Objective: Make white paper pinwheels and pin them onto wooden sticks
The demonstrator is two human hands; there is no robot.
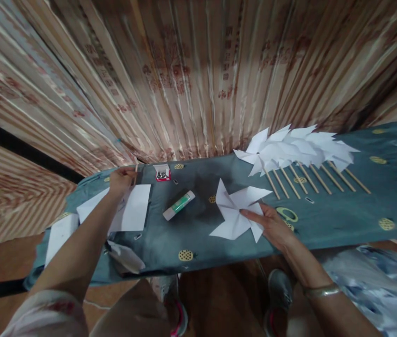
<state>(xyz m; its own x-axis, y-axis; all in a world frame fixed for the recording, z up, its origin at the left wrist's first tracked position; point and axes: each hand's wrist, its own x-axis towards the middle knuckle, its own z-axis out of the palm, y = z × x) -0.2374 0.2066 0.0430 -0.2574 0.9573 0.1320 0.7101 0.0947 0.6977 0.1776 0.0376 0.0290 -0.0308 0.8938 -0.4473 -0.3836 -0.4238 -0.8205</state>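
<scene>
My right hand [272, 223] grips a white paper pinwheel [235, 213], its thumb pressed at the centre where the blades meet. Far to the left, my left hand [121, 180] is closed around a thin wooden stick [136, 172] that points upward near the table's back edge. White paper sheets [136, 210] lie beneath my left forearm. Between the hands rests a glue stick [179, 205] with a green label. Behind it stands an open small red box [163, 174] holding shiny metal pins. Finished pinwheels [290, 147] on wooden sticks overlap in a row at the back right.
Scissors with a yellow-green handle [287, 214] lie by my right wrist, partly hidden. A white box [61, 234] and a crumpled white packet [126, 257] are at the table's left. Patterned curtains [198, 93] hang along the back edge. A blue cloth [342, 210] covers the table.
</scene>
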